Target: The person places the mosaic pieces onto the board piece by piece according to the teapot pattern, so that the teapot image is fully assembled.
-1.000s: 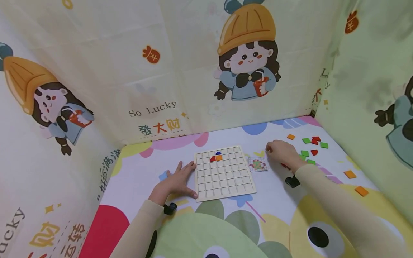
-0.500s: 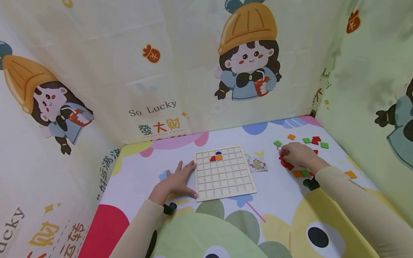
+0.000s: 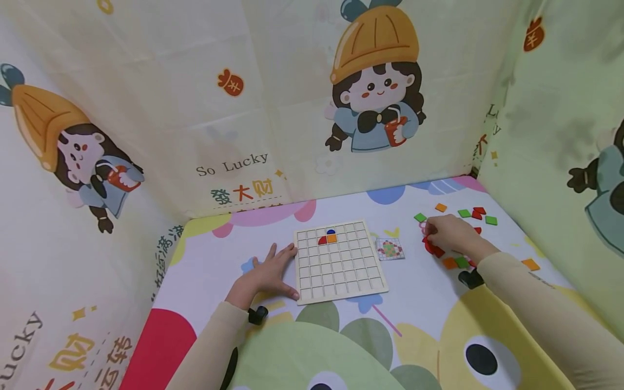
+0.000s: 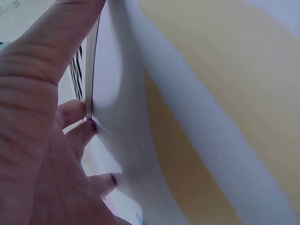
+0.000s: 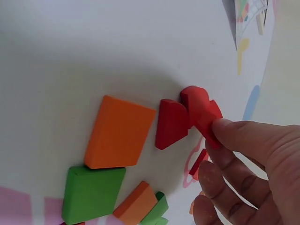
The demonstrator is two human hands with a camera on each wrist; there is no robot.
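One pale wooden square grid board (image 3: pixel 336 276), three pieces in it: red quarter-round (image 3: pixel 322 240), orange square (image 3: pixel 332 238), blue rounded (image 3: pixel 331 232). One printed pattern card (image 3: pixel 390 249) beside it. Loose, head view: four green squares (image 3: pixel 491 220), three orange squares (image 3: pixel 441 207) visible; red pieces (image 3: pixel 479 210) partly hidden, can't count. Left hand (image 3: pixel 265 276): fingers spread, touching board's left edge. Right hand (image 3: pixel 450 234): back up, among loose pieces. Right wrist view alone clearly shows thumb and finger pinching a flat red piece (image 5: pixel 204 117).

Can't see all red pcs (image 3: pixel 437 252), part-hid by R hand (image 3: pixel 450 234) at R-ctr, head view, nor make out tiny art on card (image 3: pixel 390 249).
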